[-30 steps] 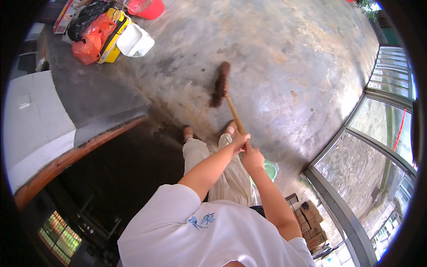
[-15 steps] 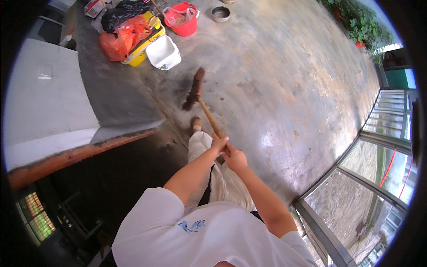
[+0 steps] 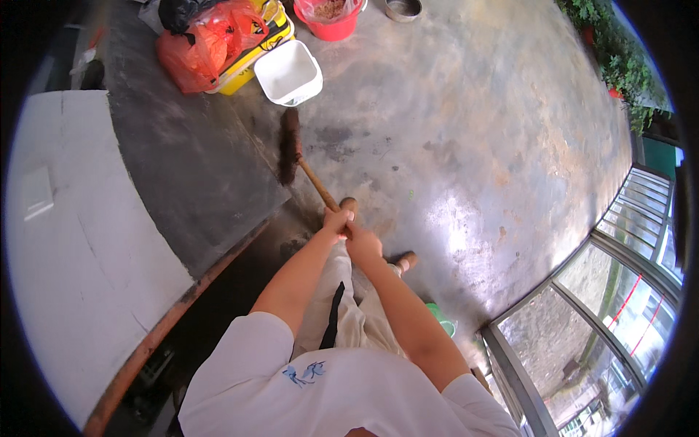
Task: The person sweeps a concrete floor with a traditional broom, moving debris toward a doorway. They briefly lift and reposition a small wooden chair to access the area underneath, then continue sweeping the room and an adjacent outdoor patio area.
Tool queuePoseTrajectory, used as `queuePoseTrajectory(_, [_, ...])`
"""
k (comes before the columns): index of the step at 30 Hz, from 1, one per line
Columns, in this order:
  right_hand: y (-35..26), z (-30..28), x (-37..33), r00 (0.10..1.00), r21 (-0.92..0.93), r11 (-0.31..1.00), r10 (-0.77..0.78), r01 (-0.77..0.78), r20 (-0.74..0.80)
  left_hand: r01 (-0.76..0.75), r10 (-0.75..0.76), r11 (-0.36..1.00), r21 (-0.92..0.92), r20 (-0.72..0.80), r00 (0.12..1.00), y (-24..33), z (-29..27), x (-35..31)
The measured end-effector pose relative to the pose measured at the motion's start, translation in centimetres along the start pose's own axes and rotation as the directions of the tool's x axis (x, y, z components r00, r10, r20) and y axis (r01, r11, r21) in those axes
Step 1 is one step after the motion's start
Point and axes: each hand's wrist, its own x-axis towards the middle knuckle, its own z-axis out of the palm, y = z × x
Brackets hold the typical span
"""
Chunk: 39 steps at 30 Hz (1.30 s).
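Both my hands grip the wooden handle of a broom [image 3: 314, 180]. My left hand [image 3: 338, 221] is wrapped round it farther down, toward the head. Just behind it my right hand [image 3: 362, 243] is closed on the handle's upper end, the two hands touching. The broom's dark brown brush head [image 3: 289, 148] rests on the grey floor, at the edge of a darker strip and just below a white square bucket [image 3: 288, 73]. My shoes [image 3: 349, 207] stand close to the hands.
A yellow box [image 3: 255, 57] carries an orange plastic bag [image 3: 211, 45]. Beyond are a red bucket [image 3: 331, 25] and a metal bowl [image 3: 403, 9]. A white wall [image 3: 87, 211] stands left, metal-framed glass panels [image 3: 582, 291] right, and a green basin [image 3: 439, 319] near my right arm.
The broom head has swung left toward the darker floor strip, and my hands have shifted slightly left with it. My view has moved forward; a second shoe and a green basin now show.
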Motion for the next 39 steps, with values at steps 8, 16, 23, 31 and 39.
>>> queuePoseTrajectory(8, [2.6,-4.7,-6.6,0.976,-0.033,0.987,0.15,-0.157,-0.158,-0.019,-0.005,0.994,0.107,0.222,0.975,-2.8,7.0,-5.8])
queuePoseTrajectory(16, [3.9,-4.2,-10.0,0.984,0.116,0.991,0.083,-0.065,-0.159,-0.18,0.17,0.962,0.206,0.064,0.983,-4.8,6.9,-8.3])
queuePoseTrajectory(23, [7.9,-3.1,-8.7,0.978,0.143,0.977,0.176,-0.16,-0.111,-0.055,0.046,0.977,0.205,0.052,0.998,-7.4,9.3,-5.9])
queuePoseTrajectory(31, [12.8,-7.1,-13.6,0.951,0.046,0.983,0.185,-0.179,-0.247,-0.117,-0.038,0.912,0.393,0.365,0.93,-10.5,17.0,-8.6])
queuePoseTrajectory(39, [7.6,-11.7,-12.6,0.995,-0.166,0.986,-0.025,0.008,-0.1,-0.051,0.059,0.998,-0.042,0.215,0.975,-4.2,14.6,-12.4])
